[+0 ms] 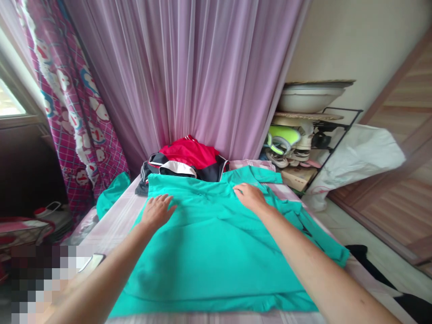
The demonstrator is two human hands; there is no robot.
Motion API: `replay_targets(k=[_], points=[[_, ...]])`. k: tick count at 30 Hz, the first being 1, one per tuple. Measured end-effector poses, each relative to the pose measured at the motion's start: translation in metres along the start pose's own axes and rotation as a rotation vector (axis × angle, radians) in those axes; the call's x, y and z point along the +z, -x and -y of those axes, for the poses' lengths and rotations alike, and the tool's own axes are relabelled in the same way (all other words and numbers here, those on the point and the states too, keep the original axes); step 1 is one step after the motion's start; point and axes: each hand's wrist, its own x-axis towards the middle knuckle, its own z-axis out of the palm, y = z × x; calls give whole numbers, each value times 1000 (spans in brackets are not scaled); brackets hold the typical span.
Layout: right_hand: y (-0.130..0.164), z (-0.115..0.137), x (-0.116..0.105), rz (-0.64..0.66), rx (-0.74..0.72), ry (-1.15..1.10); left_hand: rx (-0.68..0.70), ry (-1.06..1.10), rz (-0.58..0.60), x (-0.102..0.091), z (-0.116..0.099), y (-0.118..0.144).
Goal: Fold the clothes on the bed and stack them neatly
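Left hand [158, 211] spread, empty; right hand [250, 197] half-curled, grip unclear; teal garment [216, 256] beneath, centre of pink-checked surface [119, 216]. Lilac curtain [202, 81] 12 o'clock, rack [344, 109] 2 o'clock. Sleeve [332, 247] points 4 o'clock; long axis unclear.

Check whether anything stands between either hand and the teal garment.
Nothing visible does: the left hand and the right hand are both at the teal garment, though whether they touch it is hard to tell. The red and dark clothes lie at its far edge, not in between.
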Motion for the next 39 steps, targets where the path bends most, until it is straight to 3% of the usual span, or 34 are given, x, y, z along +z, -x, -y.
replay_targets(k=[3, 7, 10, 14, 20, 24, 27, 31, 36, 39], points=[[-49, 18, 15, 54, -18, 15, 22, 5, -62, 18, 4, -30], [-93, 25, 40, 123, -32, 21, 64, 37, -46, 27, 18, -56], [-112, 24, 53, 169, -21, 41, 61, 17, 2, 31, 28, -66], [-119, 25, 68, 90, 78, 82, 48, 19, 69, 38, 34, -71], [-100, 40, 91, 39, 158, 73, 21, 38, 71, 39, 35, -70], [-80, 45, 94, -84, -22, -4, 25, -12, -61, 32, 45, -79], [-72, 41, 100, 7, -139, -7, -33, -20, 5, 27, 55, -92], [-67, 37, 107, 121, -22, 28, -99, -22, 102, 21, 57, -101], [-33, 38, 99, 65, -123, -12, -97, 2, -29, 39, 31, -69], [-1, 16, 96, 123, -161, 8, -50, 60, 37, 61, 20, -40]])
